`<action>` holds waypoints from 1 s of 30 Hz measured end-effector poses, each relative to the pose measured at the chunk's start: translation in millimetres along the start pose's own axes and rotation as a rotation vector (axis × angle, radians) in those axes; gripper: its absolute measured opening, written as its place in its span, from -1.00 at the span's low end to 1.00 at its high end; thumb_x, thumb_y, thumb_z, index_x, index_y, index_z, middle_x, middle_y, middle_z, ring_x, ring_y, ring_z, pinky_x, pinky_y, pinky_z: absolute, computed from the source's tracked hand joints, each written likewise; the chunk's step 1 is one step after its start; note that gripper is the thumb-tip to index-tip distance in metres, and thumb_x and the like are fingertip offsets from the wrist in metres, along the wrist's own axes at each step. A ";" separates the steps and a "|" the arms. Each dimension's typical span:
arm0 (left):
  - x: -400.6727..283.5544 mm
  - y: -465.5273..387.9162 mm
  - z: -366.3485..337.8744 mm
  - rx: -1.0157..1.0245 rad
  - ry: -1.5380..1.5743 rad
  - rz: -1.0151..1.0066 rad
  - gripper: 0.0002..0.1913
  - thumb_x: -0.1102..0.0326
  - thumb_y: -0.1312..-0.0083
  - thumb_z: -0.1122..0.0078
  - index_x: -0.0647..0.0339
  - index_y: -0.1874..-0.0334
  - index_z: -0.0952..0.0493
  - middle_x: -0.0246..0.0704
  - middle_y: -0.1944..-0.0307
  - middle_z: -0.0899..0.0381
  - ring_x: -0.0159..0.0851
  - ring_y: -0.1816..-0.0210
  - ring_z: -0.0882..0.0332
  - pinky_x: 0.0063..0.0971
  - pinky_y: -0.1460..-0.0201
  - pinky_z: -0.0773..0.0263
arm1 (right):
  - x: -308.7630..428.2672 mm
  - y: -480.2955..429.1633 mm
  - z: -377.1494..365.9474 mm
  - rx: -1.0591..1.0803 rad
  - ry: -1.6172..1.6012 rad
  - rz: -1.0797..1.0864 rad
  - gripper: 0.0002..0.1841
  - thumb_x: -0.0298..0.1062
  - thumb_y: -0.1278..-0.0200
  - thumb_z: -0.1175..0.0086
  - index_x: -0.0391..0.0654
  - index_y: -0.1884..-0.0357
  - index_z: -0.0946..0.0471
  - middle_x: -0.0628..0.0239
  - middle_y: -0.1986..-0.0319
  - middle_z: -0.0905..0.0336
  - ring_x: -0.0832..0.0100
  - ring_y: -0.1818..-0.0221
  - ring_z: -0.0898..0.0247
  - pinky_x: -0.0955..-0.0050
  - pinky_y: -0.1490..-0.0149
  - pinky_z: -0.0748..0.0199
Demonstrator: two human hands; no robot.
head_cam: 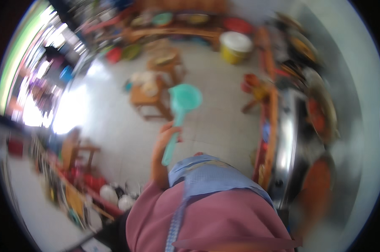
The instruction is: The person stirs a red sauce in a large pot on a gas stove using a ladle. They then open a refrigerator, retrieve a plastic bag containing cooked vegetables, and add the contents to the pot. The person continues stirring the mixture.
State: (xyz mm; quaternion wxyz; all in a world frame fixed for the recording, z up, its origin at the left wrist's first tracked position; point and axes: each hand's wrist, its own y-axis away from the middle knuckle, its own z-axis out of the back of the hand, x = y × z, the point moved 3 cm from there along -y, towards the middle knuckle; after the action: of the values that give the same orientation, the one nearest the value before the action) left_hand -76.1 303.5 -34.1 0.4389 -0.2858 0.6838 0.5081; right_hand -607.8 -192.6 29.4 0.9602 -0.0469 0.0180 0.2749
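Observation:
My left hand [167, 137] grips the handle of a turquoise plastic dipper [185, 97]. The dipper's round bowl points away from me, above the tiled floor [208, 126]. Its handle end hangs below my fingers, close to the blue checked apron [208, 174] over my pink top. My right hand cannot be made out in view. On my right side, a blurred orange-brown round shape [317, 182] lies beside the metal stove [286, 141]; motion blur hides what it is.
Wooden stools [147, 96] with pale items stand ahead. A yellow bucket with a white lid [235, 47] sits farther back, near a low wooden bench [177, 31]. Large pans [320, 113] line the right wall. A cluttered rack [73, 195] and a wooden chair [72, 151] are at left.

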 end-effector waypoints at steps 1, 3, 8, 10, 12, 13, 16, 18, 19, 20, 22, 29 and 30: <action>2.4 3.8 -5.7 -0.013 0.040 -0.082 -0.69 0.30 -0.09 -0.21 0.30 0.15 -0.52 -0.44 0.48 -0.47 -0.51 0.57 -0.42 -0.63 0.49 -0.44 | 1.1 3.7 5.2 0.030 -0.053 0.014 -0.66 -0.16 -0.21 0.08 -0.26 0.30 -0.58 -0.05 0.37 -0.58 0.00 0.29 -0.52 0.09 0.17 -0.46; 6.4 0.2 -13.7 0.048 -0.009 0.030 -0.82 0.34 -0.15 -0.13 0.26 0.24 -0.48 -0.48 0.54 -0.39 -0.53 0.59 -0.36 -0.70 0.57 -0.38 | -0.7 5.0 9.7 0.066 -0.169 0.029 -0.65 -0.18 -0.21 0.09 -0.28 0.29 -0.57 -0.08 0.36 -0.58 -0.02 0.27 -0.51 0.07 0.15 -0.45; 21.0 -0.9 -54.7 0.203 0.167 0.086 -0.84 0.35 -0.14 -0.12 0.25 0.28 -0.44 -0.44 0.49 -0.41 -0.54 0.62 -0.24 -0.71 0.53 -0.24 | -29.6 8.5 16.8 0.006 0.097 -0.214 -0.66 -0.17 -0.19 0.07 -0.26 0.30 -0.58 -0.08 0.35 -0.58 0.00 0.25 -0.52 0.11 0.15 -0.46; 27.2 9.7 -67.8 0.224 0.201 0.095 -0.83 0.36 -0.14 -0.11 0.26 0.26 -0.43 -0.42 0.47 -0.42 -0.54 0.61 -0.24 -0.72 0.50 -0.23 | -38.6 13.8 23.3 0.127 0.460 -0.368 -0.69 -0.11 -0.17 0.01 -0.13 0.34 -0.62 0.01 0.41 -0.59 0.13 0.26 -0.57 0.25 0.20 -0.51; 27.3 14.2 -85.7 0.316 0.231 0.078 -0.82 0.36 -0.14 -0.10 0.26 0.25 -0.41 -0.40 0.47 -0.42 -0.54 0.61 -0.24 -0.72 0.48 -0.25 | -33.8 15.8 31.8 0.142 0.439 -0.300 -0.73 -0.19 -0.14 -0.02 -0.18 0.40 -0.61 -0.01 0.44 -0.58 0.07 0.26 -0.56 0.25 0.18 -0.51; 28.2 15.2 -93.4 0.315 0.223 0.100 -0.82 0.37 -0.18 -0.08 0.27 0.21 -0.39 -0.40 0.44 -0.41 -0.55 0.59 -0.26 -0.72 0.48 -0.27 | -29.2 17.6 32.7 0.239 0.424 -0.287 -0.77 -0.24 -0.13 -0.01 -0.17 0.41 -0.62 0.02 0.43 -0.60 0.09 0.28 -0.57 0.26 0.20 -0.52; 30.8 14.7 -119.4 0.408 0.205 0.150 -0.82 0.39 -0.24 -0.05 0.29 0.17 -0.35 -0.39 0.40 -0.40 -0.58 0.56 -0.30 -0.73 0.48 -0.33 | -9.6 17.2 35.0 0.231 0.339 -0.229 -0.80 -0.32 -0.11 0.00 -0.17 0.42 -0.62 0.05 0.42 -0.61 0.11 0.30 -0.59 0.24 0.22 -0.53; 31.6 15.6 -131.3 0.489 0.160 0.170 -0.82 0.39 -0.23 -0.05 0.30 0.18 -0.35 -0.38 0.41 -0.40 -0.57 0.57 -0.30 -0.72 0.49 -0.32 | -1.2 17.1 37.2 0.078 0.255 -0.288 -0.78 -0.28 -0.11 -0.03 -0.21 0.40 -0.61 -0.01 0.43 -0.59 0.06 0.27 -0.57 0.18 0.14 -0.50; 32.2 16.3 -136.6 0.542 0.152 0.174 -0.82 0.40 -0.23 -0.05 0.30 0.18 -0.35 -0.38 0.41 -0.40 -0.57 0.57 -0.30 -0.72 0.50 -0.32 | 0.3 17.8 34.9 0.094 0.281 -0.321 -0.77 -0.26 -0.12 -0.02 -0.22 0.40 -0.61 -0.03 0.41 -0.59 0.04 0.25 -0.56 0.17 0.12 -0.50; 32.2 15.8 -139.6 0.521 0.115 0.178 -0.83 0.39 -0.22 -0.04 0.29 0.20 -0.35 -0.38 0.42 -0.40 -0.57 0.58 -0.29 -0.72 0.53 -0.31 | 0.3 19.2 33.8 0.100 0.311 -0.363 -0.75 -0.25 -0.14 -0.02 -0.23 0.39 -0.61 -0.05 0.40 -0.58 0.03 0.22 -0.54 0.16 0.11 -0.49; 29.7 16.2 -143.2 0.517 0.022 0.184 -0.86 0.39 -0.20 -0.01 0.30 0.26 -0.39 -0.37 0.43 -0.40 -0.55 0.60 -0.27 -0.69 0.51 -0.30 | -0.4 21.6 29.0 0.146 0.331 -0.394 -0.73 -0.24 -0.17 0.00 -0.24 0.38 -0.60 -0.07 0.38 -0.58 0.01 0.19 -0.53 0.14 0.09 -0.48; 31.5 18.7 -150.6 0.537 0.001 0.175 -0.87 0.41 -0.21 0.05 0.33 0.29 -0.41 -0.37 0.47 -0.40 -0.53 0.65 -0.26 -0.63 0.55 -0.31 | 39.6 8.1 11.7 0.044 0.075 -0.476 -0.74 -0.28 -0.18 0.08 -0.22 0.36 -0.61 -0.03 0.34 -0.59 0.01 0.21 -0.54 0.14 0.11 -0.49; 30.7 16.1 -147.6 0.524 -0.056 0.190 -0.87 0.41 -0.21 0.05 0.33 0.28 -0.41 -0.37 0.47 -0.39 -0.53 0.65 -0.26 -0.63 0.55 -0.31 | 48.7 4.6 14.3 -0.050 0.111 -0.521 -0.74 -0.30 -0.17 0.10 -0.21 0.37 -0.61 -0.03 0.34 -0.59 0.02 0.23 -0.54 0.14 0.13 -0.49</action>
State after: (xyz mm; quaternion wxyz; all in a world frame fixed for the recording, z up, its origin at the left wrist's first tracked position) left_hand -149.1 170.8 -39.8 0.4672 -0.0830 0.8031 0.3605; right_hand -568.8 -161.7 40.3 0.9946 -0.0884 0.0511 0.0160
